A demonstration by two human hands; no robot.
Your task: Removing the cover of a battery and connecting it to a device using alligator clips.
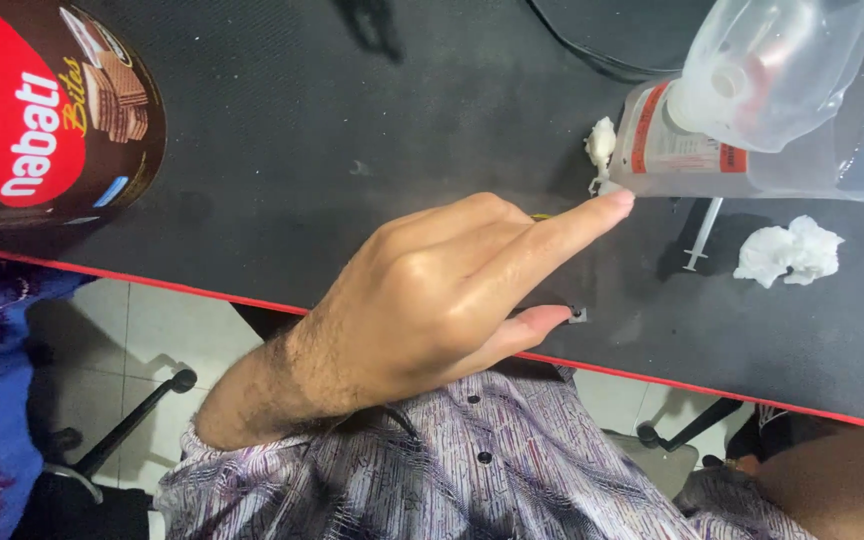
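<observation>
Beneath the left hand (432, 300), fingertips hidden; bottle (682, 150) cropped.

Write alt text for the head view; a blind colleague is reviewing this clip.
A left hand stretches across a black desk, its forefinger tip touching a clear plastic bottle lying on its side. A syringe and two white cotton wads lie nearby, and a dark snack tin stands at the far left.

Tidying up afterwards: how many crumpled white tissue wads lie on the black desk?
2. One small crumpled white tissue wad sits against the clear plastic bottle, near the hand's extended fingertip; a larger wad lies right of the syringe. Others may be hidden behind the bottles.
</observation>
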